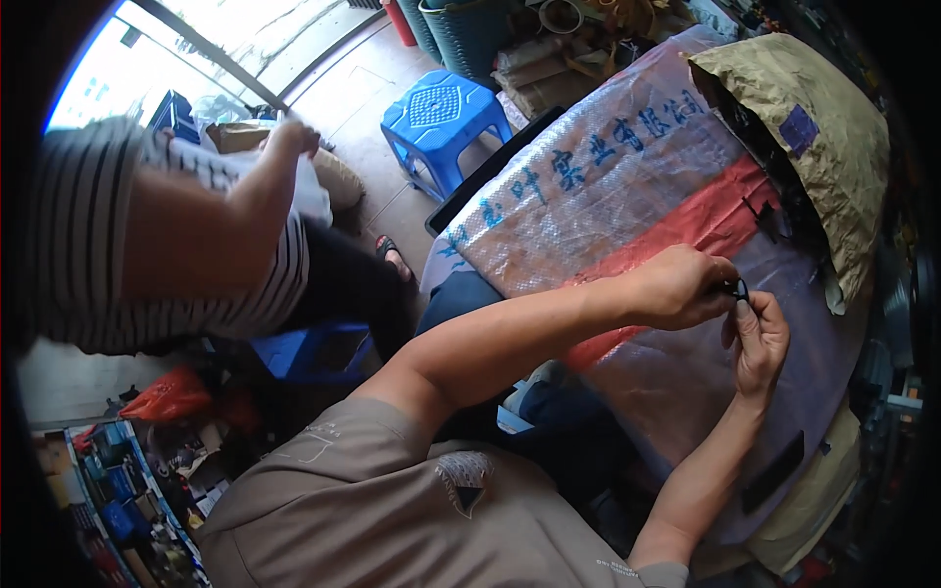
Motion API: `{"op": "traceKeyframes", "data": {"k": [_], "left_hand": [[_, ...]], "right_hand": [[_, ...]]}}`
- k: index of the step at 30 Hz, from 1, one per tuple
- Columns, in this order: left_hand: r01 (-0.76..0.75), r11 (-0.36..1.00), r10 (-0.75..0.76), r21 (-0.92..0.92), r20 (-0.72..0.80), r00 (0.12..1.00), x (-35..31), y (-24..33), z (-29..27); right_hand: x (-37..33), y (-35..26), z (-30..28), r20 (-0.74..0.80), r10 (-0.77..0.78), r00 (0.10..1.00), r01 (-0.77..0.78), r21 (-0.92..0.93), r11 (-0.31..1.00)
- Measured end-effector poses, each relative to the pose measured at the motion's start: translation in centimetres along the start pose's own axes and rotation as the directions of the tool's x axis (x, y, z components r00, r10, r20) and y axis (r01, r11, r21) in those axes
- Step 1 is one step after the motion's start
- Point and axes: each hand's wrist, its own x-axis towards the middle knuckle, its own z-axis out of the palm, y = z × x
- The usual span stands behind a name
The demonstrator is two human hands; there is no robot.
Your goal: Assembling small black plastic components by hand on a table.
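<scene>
My left hand [681,284] and my right hand [757,345] meet above a woven plastic sheet [520,245] with a red stripe and blue lettering. Between their fingertips is a small black piece [740,290], too small and covered to tell its kind. Both hands are closed in a pinch on it. Beyond them, small black pieces [767,218] lie on the red stripe. A flat black strip [774,472] rests on the sheet beside my right forearm.
A crumpled brown paper sack [823,127] lies at the far right. A blue plastic stool [441,122] stands beyond the sheet. At left, another person in a striped shirt [88,235] bends forward with one arm out. Boxes of small goods [123,500] fill the lower left.
</scene>
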Motion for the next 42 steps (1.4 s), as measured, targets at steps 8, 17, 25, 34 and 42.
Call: {"op": "traceKeyframes", "data": {"k": [8, 17, 25, 34, 42], "left_hand": [[0.093, 0.991, -0.099, 0.092, 0.071, 0.993, -0.4, 0.6, 0.1], [0.157, 0.975, -0.163, 0.155, 0.026, 0.986, -0.4, 1.2, -0.2], [0.259, 0.239, -0.462, -0.936, 0.125, 0.878, 0.3, 0.0, -3.6], [0.13, 0.125, -0.464, -0.984, 0.058, 0.884, 1.1, -1.1, -6.4], [0.408, 0.764, -0.505, -0.499, -0.071, 0.86, 1.0, 0.0, -5.8]], "right_hand": [[-0.2, -0.3, 0.6, 0.075, -0.034, 0.997, 0.035, -0.01, 0.999], [0.0, -1.7, 1.2, 0.063, 0.094, 0.994, -0.087, -0.105, 0.991], [8.0, -0.8, -3.0, -0.213, -0.095, 0.972, -0.012, -0.452, 0.892], [13.9, 2.5, -8.0, 0.203, -0.096, 0.975, 0.22, -0.948, 0.231], [7.2, 0.0, -1.4, 0.061, 0.005, 0.998, 0.018, -0.366, 0.93]]}}
